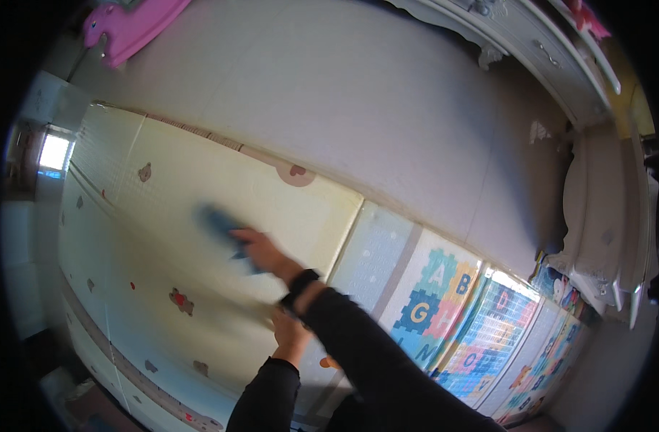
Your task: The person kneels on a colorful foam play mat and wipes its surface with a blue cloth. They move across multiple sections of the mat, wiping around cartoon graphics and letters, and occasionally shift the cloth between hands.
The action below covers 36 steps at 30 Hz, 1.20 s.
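Observation:
A blurred dark blue cloth (219, 221) is in my right hand (262, 251), held over the cream part of a foam play mat (167, 216) printed with small bears. A dark band circles my right wrist. My left hand (290, 335) rests low at the mat, partly behind my right forearm; its fingers are partly hidden, and I cannot tell whether they hold anything. To the right, the mat's folded panels show a grey-blue strip (370, 245) and coloured alphabet puzzle prints (421, 310).
Grey floor (329, 92) lies beyond the mat. A pink plastic rocking animal (138, 32) stands at the upper left. White carved furniture with drawers (535, 59) lines the upper right, with another white piece (594, 216) at the right. Books (564, 289) lie near the mat's right end.

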Tool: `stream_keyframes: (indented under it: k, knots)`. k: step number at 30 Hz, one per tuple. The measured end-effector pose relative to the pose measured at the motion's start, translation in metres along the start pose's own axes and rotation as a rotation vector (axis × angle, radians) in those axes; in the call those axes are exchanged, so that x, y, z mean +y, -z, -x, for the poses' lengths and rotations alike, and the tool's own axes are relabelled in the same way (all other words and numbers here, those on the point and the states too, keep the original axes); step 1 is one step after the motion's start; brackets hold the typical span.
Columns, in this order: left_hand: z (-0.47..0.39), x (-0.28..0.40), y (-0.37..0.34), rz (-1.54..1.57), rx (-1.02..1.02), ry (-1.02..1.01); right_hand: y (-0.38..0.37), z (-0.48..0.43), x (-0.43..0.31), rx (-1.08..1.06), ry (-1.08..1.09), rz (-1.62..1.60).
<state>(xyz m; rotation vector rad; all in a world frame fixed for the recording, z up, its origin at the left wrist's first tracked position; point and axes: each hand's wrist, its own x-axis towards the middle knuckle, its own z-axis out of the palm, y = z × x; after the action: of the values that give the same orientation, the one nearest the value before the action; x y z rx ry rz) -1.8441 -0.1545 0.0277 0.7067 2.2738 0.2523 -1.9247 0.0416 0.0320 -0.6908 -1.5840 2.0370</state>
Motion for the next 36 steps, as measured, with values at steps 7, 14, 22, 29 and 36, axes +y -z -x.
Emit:
stream_keyframes:
  k: [7,14,22,29,36]
  knots:
    - [0.005,0.017,0.000,-0.261,-0.142,-0.023,0.021,0.035,-0.103,0.329,0.452,0.576]
    - [0.019,0.046,0.043,-0.125,0.052,-0.088,0.133,0.061,-0.010,0.648,-0.449,1.517]
    - [0.020,0.054,0.036,-0.158,0.155,0.013,0.110,0.044,-0.011,0.482,-0.361,1.560]
    - [0.025,0.058,0.031,-0.091,0.242,0.081,-0.044,-0.127,-0.024,-0.298,0.205,0.633]
    - [0.048,0.063,0.010,0.089,0.423,0.180,0.038,0.008,-0.131,-0.923,0.203,0.414]
